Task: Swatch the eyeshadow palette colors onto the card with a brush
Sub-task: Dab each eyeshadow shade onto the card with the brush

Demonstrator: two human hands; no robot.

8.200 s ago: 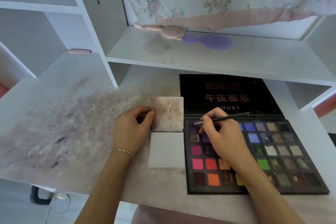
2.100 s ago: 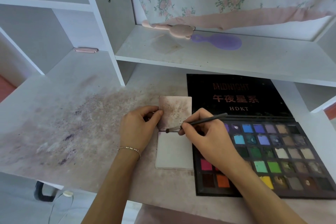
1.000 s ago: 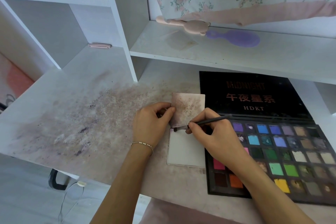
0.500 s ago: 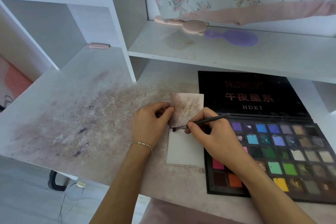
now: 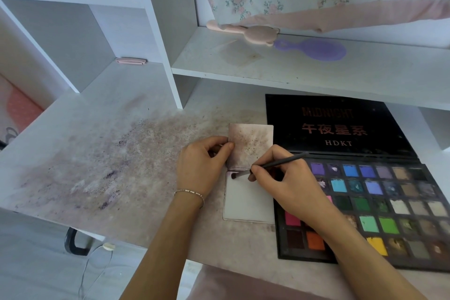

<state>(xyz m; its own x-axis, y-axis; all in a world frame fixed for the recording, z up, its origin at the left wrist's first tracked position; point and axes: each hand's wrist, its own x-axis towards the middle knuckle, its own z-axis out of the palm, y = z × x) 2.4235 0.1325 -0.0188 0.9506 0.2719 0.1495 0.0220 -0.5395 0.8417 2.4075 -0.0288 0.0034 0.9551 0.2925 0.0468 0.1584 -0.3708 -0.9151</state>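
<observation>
A folded card (image 5: 248, 200) lies open on the desk, its far half stained with pigment and its near half pale. My left hand (image 5: 202, 168) pinches the far half's left edge with thumb and fingers. My right hand (image 5: 285, 182) grips a thin dark brush (image 5: 275, 164), whose dark tip touches the near half's top left corner. The open black eyeshadow palette (image 5: 379, 202) with many coloured pans lies to the right of the card, partly covered by my right hand and forearm.
The desk (image 5: 102, 165) left of the card is smeared with purple-brown powder. A shelf above holds a pink bear-shaped brush (image 5: 253, 33) and a purple hairbrush (image 5: 316, 48). A small pink item (image 5: 131, 61) sits in the left cubby. Floral fabric hangs at the back.
Over eight seconds my right hand moved the brush from the palette's purple pans to the card. In the last second the tip stays at the near half's top left corner, barely shifting.
</observation>
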